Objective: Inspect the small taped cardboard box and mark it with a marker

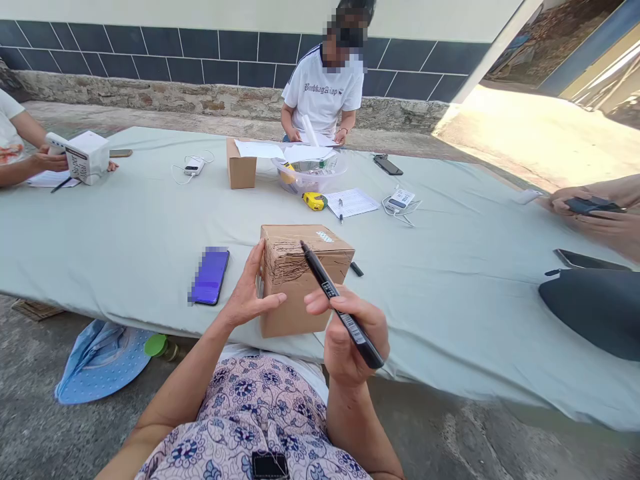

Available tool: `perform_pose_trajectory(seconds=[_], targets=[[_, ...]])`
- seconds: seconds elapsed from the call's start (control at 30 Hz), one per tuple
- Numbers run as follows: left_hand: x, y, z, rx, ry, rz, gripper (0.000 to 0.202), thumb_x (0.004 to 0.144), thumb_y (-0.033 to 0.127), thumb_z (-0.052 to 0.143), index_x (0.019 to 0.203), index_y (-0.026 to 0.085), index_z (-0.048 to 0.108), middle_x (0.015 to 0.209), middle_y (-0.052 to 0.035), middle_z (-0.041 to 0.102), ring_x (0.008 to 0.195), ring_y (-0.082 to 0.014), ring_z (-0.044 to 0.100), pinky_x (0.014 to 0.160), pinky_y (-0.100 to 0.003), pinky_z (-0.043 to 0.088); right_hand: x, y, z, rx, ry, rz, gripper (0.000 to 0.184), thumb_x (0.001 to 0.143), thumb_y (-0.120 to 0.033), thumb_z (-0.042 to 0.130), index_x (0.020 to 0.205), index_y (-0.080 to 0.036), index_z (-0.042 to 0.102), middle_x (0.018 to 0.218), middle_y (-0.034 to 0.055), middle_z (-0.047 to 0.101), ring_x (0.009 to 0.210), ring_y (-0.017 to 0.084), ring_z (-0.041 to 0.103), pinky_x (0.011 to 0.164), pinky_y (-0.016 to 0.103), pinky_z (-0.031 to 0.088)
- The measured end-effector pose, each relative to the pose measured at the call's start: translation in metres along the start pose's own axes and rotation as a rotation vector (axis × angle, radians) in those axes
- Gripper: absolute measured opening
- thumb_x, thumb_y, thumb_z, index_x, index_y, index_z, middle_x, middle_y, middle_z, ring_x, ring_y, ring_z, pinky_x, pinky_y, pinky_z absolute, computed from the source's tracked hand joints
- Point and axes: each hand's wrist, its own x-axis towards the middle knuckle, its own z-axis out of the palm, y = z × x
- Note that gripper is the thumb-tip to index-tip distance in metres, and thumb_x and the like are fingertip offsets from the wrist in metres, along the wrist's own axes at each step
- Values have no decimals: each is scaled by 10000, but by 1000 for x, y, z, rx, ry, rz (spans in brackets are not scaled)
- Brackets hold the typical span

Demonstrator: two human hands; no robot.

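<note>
A brown cardboard box (295, 307) stands at the near edge of the cloth-covered table, dark scribbled lines running over its top and upper front edge. My left hand (253, 293) lies against its left side, thumb stretched across the front and fingers apart. In my right hand (357, 327) is a black marker pen (327, 287), gripped between thumb and fingers. Its uncapped tip points up and left, over the scribbled top edge; I cannot tell whether it touches. A black pen cap (357, 269) lies just right of the box.
Left of the box lies a phone (210, 277). Beyond it are a yellow tape measure (315, 201), a printed sheet (353, 203), a plastic basin (335, 177) and a smaller carton (241, 170). A dark pouch (595, 307) sits right. Other people sit around the table (450, 267).
</note>
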Motion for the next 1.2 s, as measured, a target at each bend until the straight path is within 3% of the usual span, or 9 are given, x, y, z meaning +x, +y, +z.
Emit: perform_pose_trajectory(seconds=[0.23, 0.4, 0.5, 0.63, 0.73, 0.8, 1.03, 1.13, 1.2], targets=[[-3, -2, 1, 4, 15, -13, 1149, 810, 450, 834, 1671, 361, 79, 1748, -81, 174, 1606, -352, 208, 1325, -535, 191, 3, 1, 5, -104, -200, -57, 260, 1049, -363, 533, 1250, -248, 651, 825, 33, 740, 784, 209, 728, 783, 403, 534], [-2, -3, -1, -4, 17, -7, 1163, 810, 459, 827, 1669, 372, 48, 1748, -82, 176, 1605, -346, 215, 1316, -543, 209, 2, 2, -1, -113, -242, -59, 249, 1044, -384, 553, 1168, -216, 690, 708, 17, 689, 658, 183, 666, 702, 366, 502], [-2, -5, -2, -26, 20, -12, 1149, 814, 475, 814, 1668, 379, 51, 1753, -77, 156, 1609, -345, 198, 1307, -542, 235, -2, 5, -10, -182, -182, -26, 237, 1033, -407, 569, 1087, -225, 709, 665, 11, 664, 604, 183, 636, 667, 369, 490], [-3, -6, -3, -39, 24, -26, 1143, 805, 450, 819, 1666, 387, 70, 1748, -67, 179, 1608, -338, 201, 1316, -536, 209, -11, 14, -23, -283, 21, 32, 152, 998, -341, 601, 1006, -243, 717, 746, 28, 704, 599, 179, 615, 622, 357, 491], [-4, -6, -2, -22, 8, -20, 1158, 797, 440, 826, 1666, 390, 61, 1747, -70, 181, 1605, -345, 205, 1323, -551, 172, -14, 20, -24, -348, 204, 57, 121, 977, -281, 612, 1029, -258, 719, 819, 22, 708, 588, 160, 588, 601, 338, 492], [-4, -5, -2, -9, 0, -14, 1161, 797, 438, 828, 1667, 385, 62, 1746, -74, 179, 1604, -353, 206, 1325, -560, 155, -12, 21, -21, -332, 235, 52, 150, 974, -258, 609, 1084, -263, 711, 809, 12, 688, 600, 159, 590, 615, 338, 505], [-4, -2, -3, -21, -10, -11, 1152, 808, 448, 826, 1669, 379, 63, 1748, -75, 177, 1609, -352, 195, 1325, -552, 168, 3, 7, 0, -132, -45, -34, 217, 985, -266, 577, 1172, -267, 686, 758, 9, 682, 681, 192, 657, 703, 392, 540], [-4, -3, -3, -13, 0, -3, 1161, 804, 445, 832, 1668, 379, 59, 1742, -72, 198, 1610, -344, 197, 1326, -540, 168, 4, 3, 2, -55, -183, -28, 180, 1006, -315, 573, 1112, -244, 700, 723, 10, 687, 673, 187, 672, 697, 381, 523], [-5, -4, -3, -3, 2, -3, 1167, 800, 446, 835, 1666, 386, 56, 1746, -66, 186, 1611, -340, 195, 1325, -529, 178, 1, 5, -1, -61, -190, -6, 185, 1013, -361, 577, 1037, -234, 710, 664, 2, 659, 633, 183, 653, 672, 373, 503]])
